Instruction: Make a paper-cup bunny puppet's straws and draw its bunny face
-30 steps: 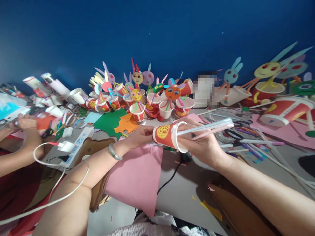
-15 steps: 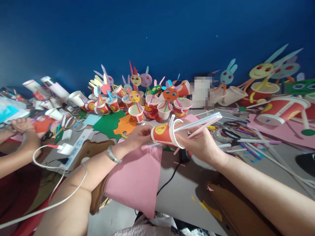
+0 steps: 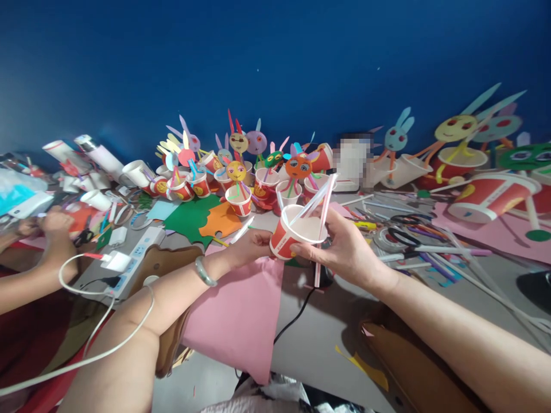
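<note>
Between my two hands a red and white paper cup (image 3: pixel 287 232) is held slightly tilted, its open mouth facing up toward me. Pale straws (image 3: pixel 313 201) stick out of the cup, and a pinkish one runs down past its right side. My left hand (image 3: pixel 256 245) pinches the cup's lower left side. My right hand (image 3: pixel 344 246) wraps the right side, thumb across the front and the other fingers hidden behind. A pink sheet (image 3: pixel 236 315) lies on the table below my left forearm.
Paper cups with rabbit-like paper heads, such as an orange one (image 3: pixel 298 165), stand along the blue wall. Scissors (image 3: pixel 402 232) and loose straws lie to the right. A power strip (image 3: pixel 138 255) with a white cable sits left, near another person's hands (image 3: pixel 55 226).
The paper cup has turned from lying sideways to nearly upright, its mouth now upward. The straws swung from pointing right to pointing up. My right hand shifted its grip to the cup's side.
</note>
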Motion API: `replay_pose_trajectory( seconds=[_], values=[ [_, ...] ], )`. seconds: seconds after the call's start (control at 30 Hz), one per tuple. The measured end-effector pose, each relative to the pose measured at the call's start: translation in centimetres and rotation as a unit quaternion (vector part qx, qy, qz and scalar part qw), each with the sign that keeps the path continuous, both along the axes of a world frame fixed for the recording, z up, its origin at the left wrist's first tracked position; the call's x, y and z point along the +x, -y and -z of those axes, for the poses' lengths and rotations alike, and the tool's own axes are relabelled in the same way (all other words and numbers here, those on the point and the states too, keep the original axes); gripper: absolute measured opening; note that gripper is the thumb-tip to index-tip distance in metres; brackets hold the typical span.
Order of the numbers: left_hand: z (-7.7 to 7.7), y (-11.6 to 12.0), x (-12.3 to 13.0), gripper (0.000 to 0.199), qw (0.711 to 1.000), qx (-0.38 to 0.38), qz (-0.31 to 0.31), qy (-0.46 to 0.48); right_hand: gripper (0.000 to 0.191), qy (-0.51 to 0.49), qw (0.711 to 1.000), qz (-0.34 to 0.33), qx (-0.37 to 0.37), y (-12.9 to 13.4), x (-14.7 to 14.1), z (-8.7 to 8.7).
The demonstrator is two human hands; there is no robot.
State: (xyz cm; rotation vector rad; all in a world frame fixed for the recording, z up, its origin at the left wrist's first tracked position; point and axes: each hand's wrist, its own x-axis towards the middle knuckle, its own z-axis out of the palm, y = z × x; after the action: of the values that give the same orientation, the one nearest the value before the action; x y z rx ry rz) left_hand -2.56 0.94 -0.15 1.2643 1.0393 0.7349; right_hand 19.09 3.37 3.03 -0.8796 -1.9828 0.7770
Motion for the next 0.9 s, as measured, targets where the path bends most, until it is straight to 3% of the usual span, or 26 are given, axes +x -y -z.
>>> replay_pose_trajectory(
  seconds=[0.1, 0.27, 0.4, 0.57, 0.77, 0.9],
  values=[
    [0.0, -0.4, -0.5, 0.020, 1.000, 0.008, 0.005, -0.020, 0.044, 0.018, 1.000, -0.009, 0.011, -0.2, 0.1, 0.1],
    [-0.7, -0.7, -1.2, 0.020, 0.985, 0.090, -0.134, 0.066, 0.048, 0.035, 0.998, -0.045, 0.004, -0.7, 0.2, 0.8],
    [-1.4, -0.1, -1.1, 0.035, 0.983, 0.128, -0.118, 0.050, 0.049, 0.061, 0.994, -0.088, -0.009, -0.5, 0.1, 0.9],
    [-1.6, 0.3, -0.9, 0.030, 0.973, 0.178, -0.149, 0.011, 0.050, 0.093, 0.992, -0.087, -0.013, -0.4, 0.1, 0.9],
    [-1.6, 0.2, -0.6, 0.035, 0.962, 0.147, -0.216, 0.073, 0.044, 0.075, 0.995, -0.070, -0.010, -0.5, 0.2, 1.2],
    [-1.7, 0.2, -0.5, 0.035, 0.962, 0.101, -0.221, 0.128, 0.041, 0.065, 0.995, -0.072, -0.018, -0.5, 0.1, 1.0]
  ],
)
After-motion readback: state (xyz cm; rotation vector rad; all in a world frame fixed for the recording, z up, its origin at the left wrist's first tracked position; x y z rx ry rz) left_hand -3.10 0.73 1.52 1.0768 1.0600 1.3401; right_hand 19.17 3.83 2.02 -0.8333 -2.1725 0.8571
